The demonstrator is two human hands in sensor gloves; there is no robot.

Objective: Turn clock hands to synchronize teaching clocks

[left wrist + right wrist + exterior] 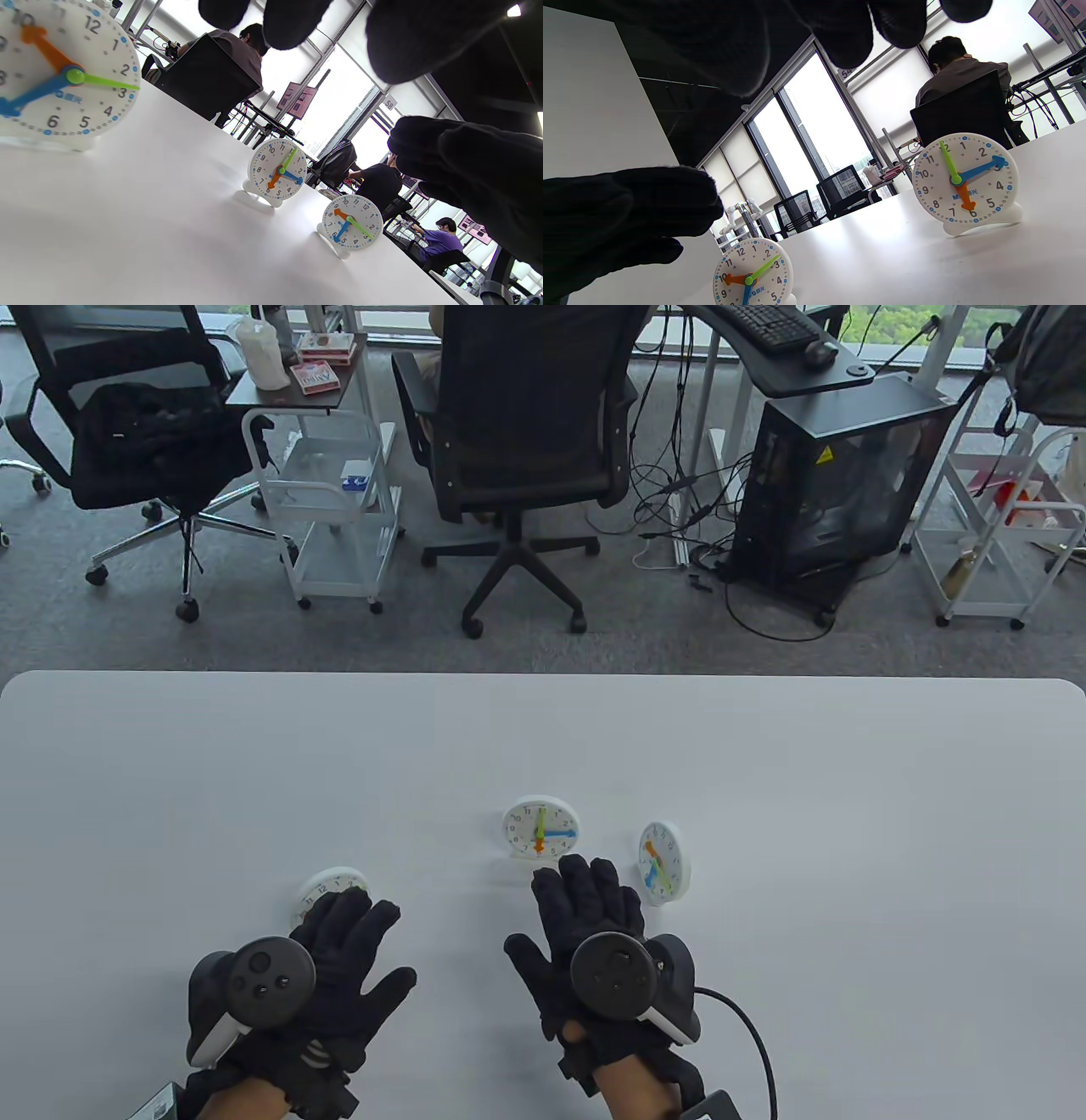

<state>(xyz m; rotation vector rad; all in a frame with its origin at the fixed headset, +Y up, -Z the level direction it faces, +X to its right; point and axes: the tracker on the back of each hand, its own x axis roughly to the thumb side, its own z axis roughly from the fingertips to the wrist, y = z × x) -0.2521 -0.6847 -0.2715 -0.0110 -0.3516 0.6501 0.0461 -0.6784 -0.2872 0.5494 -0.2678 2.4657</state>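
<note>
Three white teaching clocks with orange, blue and green hands stand on the white table [254, 763]. The left clock [327, 889] is partly hidden behind my left hand [348, 925], and it fills the top left of the left wrist view [68, 72]. The middle clock [540, 830] stands just beyond my right hand [585, 899]; in the right wrist view [965, 182] its green hand is at 12, blue near 3, orange at 6. The right clock [663, 863] stands turned at an angle, beside my right hand. Both hands are spread flat and hold nothing.
Beyond the table's far edge are office chairs [517, 432], a white cart [331, 509] and a black computer case [831, 475]. A cable [755, 1035] trails from my right wrist over the table's near right part.
</note>
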